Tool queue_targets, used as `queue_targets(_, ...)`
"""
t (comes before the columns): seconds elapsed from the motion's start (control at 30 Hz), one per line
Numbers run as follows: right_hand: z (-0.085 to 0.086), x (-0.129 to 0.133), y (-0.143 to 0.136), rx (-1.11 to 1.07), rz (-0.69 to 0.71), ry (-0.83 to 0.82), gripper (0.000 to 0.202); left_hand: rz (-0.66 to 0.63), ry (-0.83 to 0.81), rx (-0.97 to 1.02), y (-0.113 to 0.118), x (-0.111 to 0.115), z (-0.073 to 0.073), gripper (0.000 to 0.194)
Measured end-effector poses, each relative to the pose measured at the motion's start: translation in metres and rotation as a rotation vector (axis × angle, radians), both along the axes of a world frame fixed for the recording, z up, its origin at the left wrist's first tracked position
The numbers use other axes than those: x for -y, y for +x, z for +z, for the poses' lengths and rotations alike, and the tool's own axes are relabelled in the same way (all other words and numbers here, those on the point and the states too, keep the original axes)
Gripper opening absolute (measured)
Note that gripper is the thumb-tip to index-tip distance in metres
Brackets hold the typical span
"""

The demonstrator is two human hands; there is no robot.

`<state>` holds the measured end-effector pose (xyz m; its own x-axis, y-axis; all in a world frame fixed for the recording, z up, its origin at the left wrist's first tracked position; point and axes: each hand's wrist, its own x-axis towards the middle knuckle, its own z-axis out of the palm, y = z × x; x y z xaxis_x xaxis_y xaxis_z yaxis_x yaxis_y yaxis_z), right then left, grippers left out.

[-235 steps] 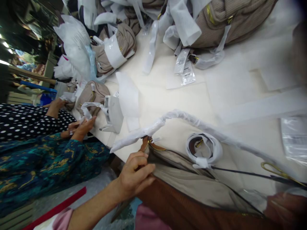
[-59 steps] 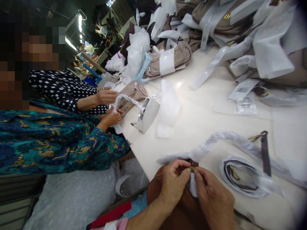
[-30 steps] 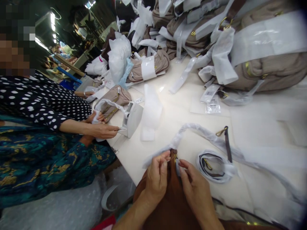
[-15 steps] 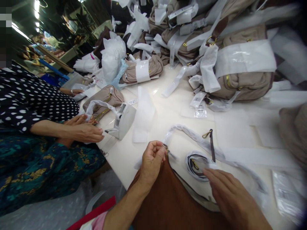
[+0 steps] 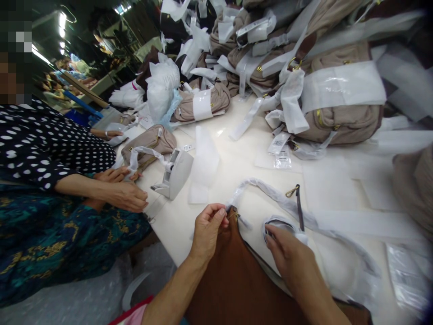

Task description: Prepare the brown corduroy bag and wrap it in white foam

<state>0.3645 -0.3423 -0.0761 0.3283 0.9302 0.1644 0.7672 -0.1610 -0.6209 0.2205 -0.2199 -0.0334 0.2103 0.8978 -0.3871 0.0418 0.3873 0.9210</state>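
A brown bag (image 5: 233, 280) lies at the table's near edge, its zipped opening along its right side. My left hand (image 5: 208, 232) is at its top corner, thumb and fingertips pinched together beside a small gold metal fitting (image 5: 234, 213). What is between those fingertips is too small to make out. Over a coiled strap (image 5: 282, 220) in white wrapping hangs my right hand (image 5: 294, 259), fingers extended and covering part of the coil. Behind it a dark strap end (image 5: 299, 210) with a gold clasp (image 5: 291, 191) sticks out. A handle wrapped in white (image 5: 252, 182) curves across the table from the bag's corner.
To the left, a co-worker's hands (image 5: 130, 194) are by a beige bag (image 5: 152, 146) and a white tape dispenser (image 5: 179, 174). Wrapped beige bags (image 5: 341, 99) pile up at the back. Paper sheets (image 5: 203, 167) and barcode tags (image 5: 281, 155) lie on the white table (image 5: 237, 149).
My right hand has moved left, over the coiled strap. My left fingertips have shifted slightly left, off the metal fitting at the bag's corner.
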Motion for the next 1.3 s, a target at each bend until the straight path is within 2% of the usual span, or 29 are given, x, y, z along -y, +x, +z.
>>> queue_targets(0.13,0.003,-0.048,-0.027,0.022,0.01,-0.336,0.019,-0.019,0.011,-0.014,-0.001,0.001,0.0,0.024)
queue_targets(0.2,0.006,-0.062,-0.036,0.081,0.021,-0.464,0.017,-0.034,0.018,-0.025,-0.002,0.001,0.001,0.028)
queue_targets(0.27,0.01,-0.063,-0.042,0.118,0.02,-0.471,0.018,-0.049,0.029,-0.039,-0.004,-0.001,0.002,0.031)
queue_targets(0.4,0.013,-0.041,-0.044,0.13,-0.001,-0.384,0.019,-0.091,0.043,-0.061,-0.006,-0.006,0.001,0.026)
queue_targets(0.53,0.006,-0.026,-0.048,-0.059,0.028,-0.301,0.022,-0.164,0.139,-0.105,-0.002,-0.007,-0.006,0.021)
queue_targets(0.6,0.002,-0.027,-0.05,-0.177,0.033,-0.251,0.025,-0.286,0.285,-0.163,0.001,-0.007,-0.01,0.019)
queue_targets(0.73,0.001,-0.033,-0.052,-0.37,0.01,-0.214,0.028,-0.712,0.632,-0.316,0.005,-0.008,-0.024,0.02)
queue_targets(0.8,0.005,-0.033,-0.05,-0.46,0.037,-0.221,0.029,-0.786,0.678,-0.374,0.005,-0.009,-0.033,0.021)
queue_targets(0.87,0.009,-0.032,-0.046,-0.533,0.007,-0.215,0.031,-0.749,0.662,-0.409,0.003,-0.009,-0.04,0.021)
queue_targets(1.0,0.003,-0.035,-0.038,-0.631,-0.181,-0.279,0.041,-0.575,0.507,-0.361,-0.007,-0.004,-0.047,0.02)
queue_targets(1.1,-0.008,-0.05,-0.036,-0.529,-0.125,-0.347,0.043,-0.369,0.346,-0.204,-0.01,0.0,-0.049,0.02)
queue_targets(1.2,-0.016,-0.063,-0.041,-0.402,-0.073,-0.349,0.033,-0.179,0.221,-0.02,-0.008,-0.002,-0.049,0.018)
queue_targets(1.3,-0.018,-0.069,-0.048,-0.272,-0.02,-0.374,0.025,-0.152,0.172,0.064,-0.006,-0.004,-0.049,0.016)
